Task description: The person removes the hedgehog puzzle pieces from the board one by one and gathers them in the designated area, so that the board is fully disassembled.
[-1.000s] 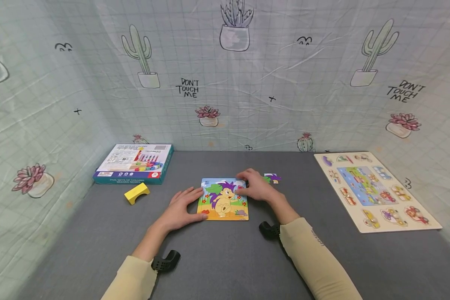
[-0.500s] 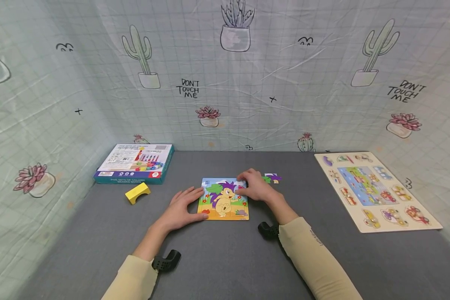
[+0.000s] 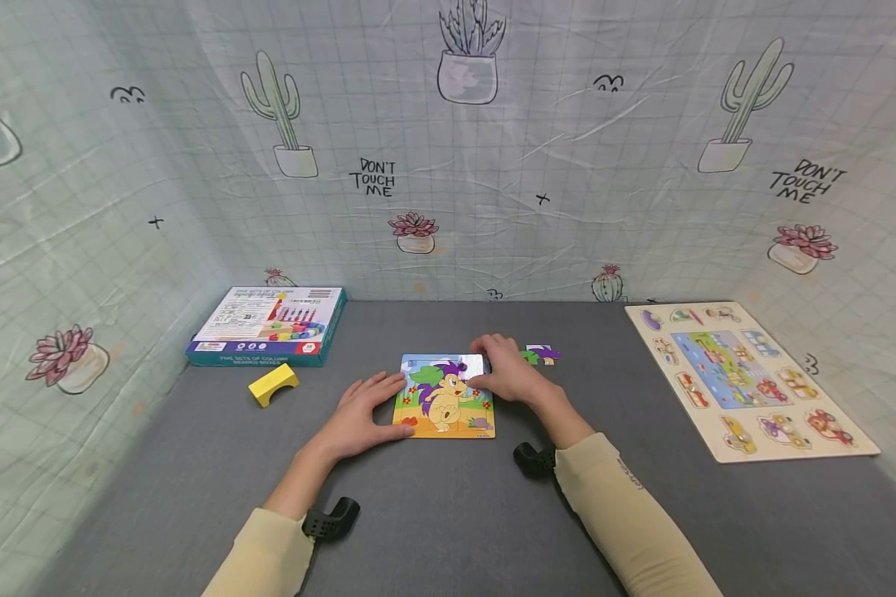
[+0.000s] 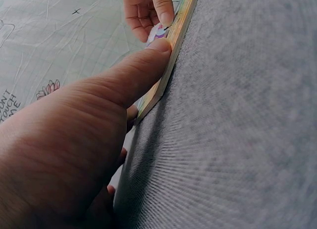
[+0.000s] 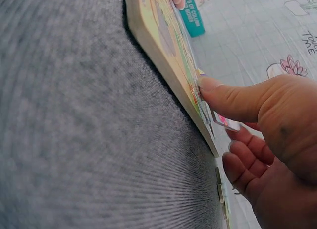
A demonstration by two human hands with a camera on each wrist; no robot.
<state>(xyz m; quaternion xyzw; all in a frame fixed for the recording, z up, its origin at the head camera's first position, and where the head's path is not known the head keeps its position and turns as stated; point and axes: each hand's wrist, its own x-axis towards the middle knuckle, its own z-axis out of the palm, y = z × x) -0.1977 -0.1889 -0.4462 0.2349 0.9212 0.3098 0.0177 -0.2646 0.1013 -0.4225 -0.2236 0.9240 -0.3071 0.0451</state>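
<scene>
A square jigsaw puzzle [image 3: 444, 406] with a purple-spined hedgehog picture lies in its thin tray on the grey table. My left hand [image 3: 358, 416] rests at its left side, fingers spread and nearly straight, thumb on the near left corner. In the left wrist view the thumb [image 4: 143, 65] presses on the board's front edge. At the far right corner my right hand [image 3: 509, 369] pinches a puzzle piece [image 5: 225, 121], which is tilted up from the board. Its thumb lies on one face; the other fingers are partly hidden behind.
Several loose puzzle pieces [image 3: 543, 355] lie just beyond the right hand. A yellow arch block [image 3: 273, 385] sits at left, in front of a flat toy box [image 3: 269, 325]. A wooden picture board [image 3: 709, 431] lies at right. A printed cloth [image 3: 493, 249] encloses the back and sides.
The puzzle piece at the far right corner has tilted up in the right hand's pinch and now catches the light. The left hand stays where it was.
</scene>
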